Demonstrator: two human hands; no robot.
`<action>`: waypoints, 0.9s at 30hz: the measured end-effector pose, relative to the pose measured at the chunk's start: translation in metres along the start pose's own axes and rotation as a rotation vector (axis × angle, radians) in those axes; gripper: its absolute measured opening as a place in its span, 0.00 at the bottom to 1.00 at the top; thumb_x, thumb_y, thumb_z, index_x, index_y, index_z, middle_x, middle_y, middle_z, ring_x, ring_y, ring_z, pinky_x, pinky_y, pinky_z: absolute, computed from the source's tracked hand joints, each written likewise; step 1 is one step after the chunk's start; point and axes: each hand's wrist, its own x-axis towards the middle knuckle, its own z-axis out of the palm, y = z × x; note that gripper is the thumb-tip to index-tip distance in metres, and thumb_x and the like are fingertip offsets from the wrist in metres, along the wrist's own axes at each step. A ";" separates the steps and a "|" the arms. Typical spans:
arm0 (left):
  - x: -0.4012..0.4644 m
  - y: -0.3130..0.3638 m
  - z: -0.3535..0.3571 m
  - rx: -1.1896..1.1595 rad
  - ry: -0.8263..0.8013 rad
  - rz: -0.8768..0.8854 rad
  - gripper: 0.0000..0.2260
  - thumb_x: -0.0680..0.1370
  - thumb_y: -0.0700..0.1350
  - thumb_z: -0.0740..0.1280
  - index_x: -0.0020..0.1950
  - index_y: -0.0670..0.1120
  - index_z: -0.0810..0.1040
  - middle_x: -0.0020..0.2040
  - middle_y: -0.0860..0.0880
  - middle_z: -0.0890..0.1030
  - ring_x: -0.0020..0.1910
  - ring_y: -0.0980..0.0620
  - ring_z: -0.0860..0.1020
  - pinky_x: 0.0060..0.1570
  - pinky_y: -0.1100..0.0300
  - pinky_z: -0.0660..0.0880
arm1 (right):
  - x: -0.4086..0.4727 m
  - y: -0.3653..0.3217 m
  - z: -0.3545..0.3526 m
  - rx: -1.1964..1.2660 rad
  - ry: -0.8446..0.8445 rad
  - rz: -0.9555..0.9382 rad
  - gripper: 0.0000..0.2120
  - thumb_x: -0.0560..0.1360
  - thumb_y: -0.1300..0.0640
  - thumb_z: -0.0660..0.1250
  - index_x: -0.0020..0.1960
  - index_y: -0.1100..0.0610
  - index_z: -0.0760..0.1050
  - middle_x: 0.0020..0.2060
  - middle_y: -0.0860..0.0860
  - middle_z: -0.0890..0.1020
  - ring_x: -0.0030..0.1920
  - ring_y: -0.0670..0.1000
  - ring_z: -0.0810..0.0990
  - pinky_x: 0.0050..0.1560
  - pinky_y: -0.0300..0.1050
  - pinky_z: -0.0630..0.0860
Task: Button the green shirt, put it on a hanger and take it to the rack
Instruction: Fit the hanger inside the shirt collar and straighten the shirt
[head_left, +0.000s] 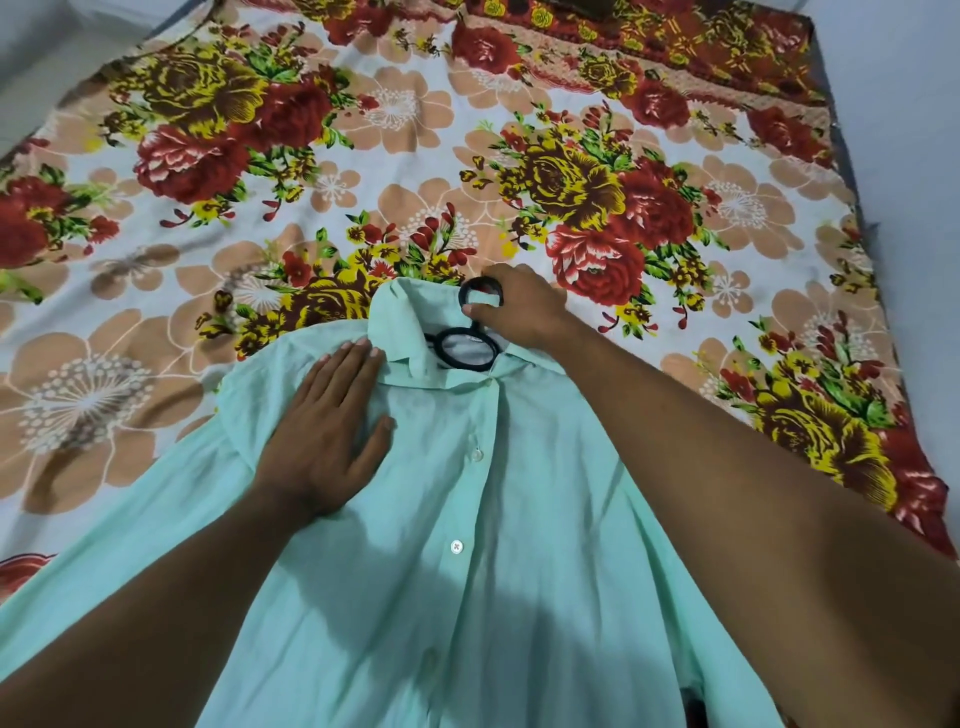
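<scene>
Item: green shirt (467, 519), laid front-up on a bed covered by a floral sheet (208, 182), collar away from the person.

Placket: the buttons in view down the front appear fastened; the collar itself lies open. The lowest part of the front is out of view, so full buttoning cannot be confirmed.

Hanger: black hanger (462, 353), its body under the cloth, with only a black loop showing inside the collar and the hook ring projecting beyond the neck.

Right hand (519, 306): fingers and thumb curled round the hook ring, a closed hold at the top of the hanger. The collar sits just toward the person from this grip; the shirt body trails from it toward the person.

Left hand (322, 441): flat, fingers straight and together, pressing the shoulder panel left of the grip and just below the collar; it holds nothing.

Status, as judged: buttoning looks done; the hanger seems inserted, with the shoulders probably being seated or smoothed.

Outstanding: lift the shirt off the bed by the hook and carry it to the rack. No rack is in view.
</scene>
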 end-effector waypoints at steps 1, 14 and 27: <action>0.000 0.000 0.000 -0.002 0.006 0.000 0.32 0.83 0.55 0.58 0.83 0.41 0.58 0.83 0.43 0.60 0.84 0.47 0.54 0.83 0.47 0.52 | 0.002 0.001 -0.004 0.057 -0.031 -0.002 0.32 0.77 0.42 0.71 0.76 0.55 0.70 0.72 0.56 0.76 0.71 0.60 0.75 0.70 0.56 0.72; 0.008 0.018 -0.075 -0.062 0.123 -0.294 0.44 0.73 0.59 0.67 0.83 0.45 0.53 0.80 0.37 0.59 0.80 0.35 0.57 0.78 0.36 0.49 | -0.111 -0.025 -0.121 0.455 0.169 -0.305 0.09 0.82 0.58 0.68 0.55 0.63 0.85 0.43 0.49 0.85 0.41 0.36 0.80 0.44 0.28 0.74; 0.051 0.124 -0.438 -0.343 0.163 -0.102 0.07 0.77 0.43 0.76 0.53 0.43 0.87 0.43 0.44 0.84 0.43 0.59 0.77 0.44 0.70 0.72 | -0.319 -0.124 -0.369 0.470 0.479 -0.423 0.05 0.80 0.59 0.71 0.52 0.58 0.86 0.41 0.44 0.85 0.41 0.31 0.79 0.45 0.30 0.72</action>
